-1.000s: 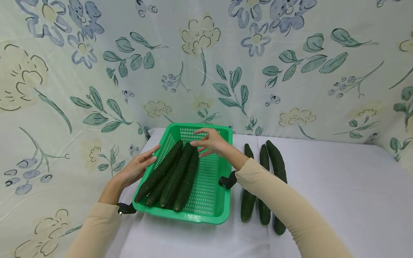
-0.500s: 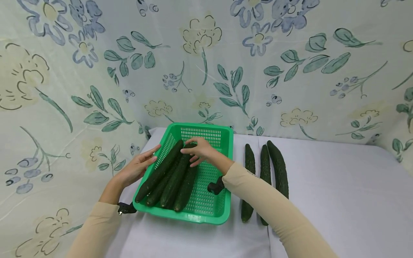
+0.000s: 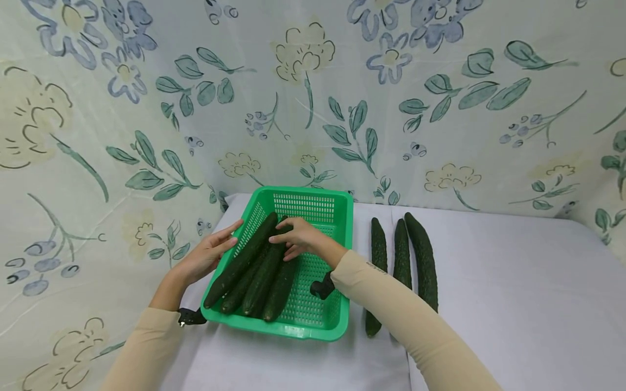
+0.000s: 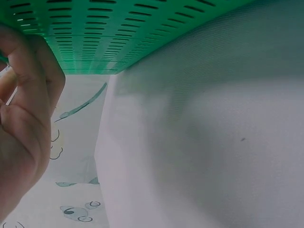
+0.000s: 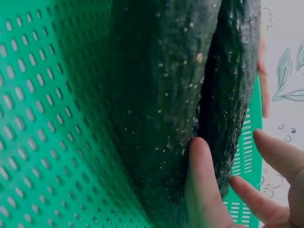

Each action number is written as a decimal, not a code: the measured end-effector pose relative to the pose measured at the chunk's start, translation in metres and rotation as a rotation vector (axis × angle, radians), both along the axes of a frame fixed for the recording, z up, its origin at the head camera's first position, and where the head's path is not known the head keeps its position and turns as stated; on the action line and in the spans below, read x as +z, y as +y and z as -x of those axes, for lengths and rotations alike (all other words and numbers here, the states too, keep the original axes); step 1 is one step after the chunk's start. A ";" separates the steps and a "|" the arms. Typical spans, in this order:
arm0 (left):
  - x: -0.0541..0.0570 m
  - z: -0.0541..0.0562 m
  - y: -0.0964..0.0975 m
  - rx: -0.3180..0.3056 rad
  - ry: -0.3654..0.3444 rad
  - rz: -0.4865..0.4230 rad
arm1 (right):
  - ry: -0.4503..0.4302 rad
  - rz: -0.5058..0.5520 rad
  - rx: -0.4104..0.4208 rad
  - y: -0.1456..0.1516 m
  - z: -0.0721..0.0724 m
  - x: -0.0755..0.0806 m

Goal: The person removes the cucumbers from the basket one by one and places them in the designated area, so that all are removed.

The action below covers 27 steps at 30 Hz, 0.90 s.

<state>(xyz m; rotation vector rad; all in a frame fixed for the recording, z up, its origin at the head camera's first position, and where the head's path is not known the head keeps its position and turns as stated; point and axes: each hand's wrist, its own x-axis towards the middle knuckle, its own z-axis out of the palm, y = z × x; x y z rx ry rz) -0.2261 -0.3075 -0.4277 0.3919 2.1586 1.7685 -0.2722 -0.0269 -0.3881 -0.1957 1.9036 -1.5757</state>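
Wht-cloth tbl (image 3: 513,288) under grn basket (image 3: 308,206), floral drape (image 3: 313,125) behind & L.

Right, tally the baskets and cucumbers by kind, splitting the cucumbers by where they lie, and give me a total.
Green basket: 1
Cucumbers inside it: 4 visible (any underneath would be hidden)
Cucumbers on the white cloth, beside it: 3
Total: 8 visible
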 end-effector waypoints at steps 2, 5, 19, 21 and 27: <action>0.000 0.000 0.000 0.001 0.008 0.004 | -0.004 0.006 0.002 0.000 0.001 -0.002; -0.001 0.001 0.000 0.004 0.012 0.003 | -0.006 0.009 0.006 -0.001 0.002 -0.004; -0.001 0.001 0.000 0.000 0.000 -0.012 | 0.050 -0.018 0.001 -0.005 0.000 -0.011; -0.001 0.001 0.000 -0.006 -0.006 -0.017 | 0.046 -0.009 -0.006 -0.005 -0.001 -0.011; -0.002 0.002 0.000 -0.025 -0.030 -0.039 | 0.028 0.010 -0.015 -0.003 -0.002 -0.009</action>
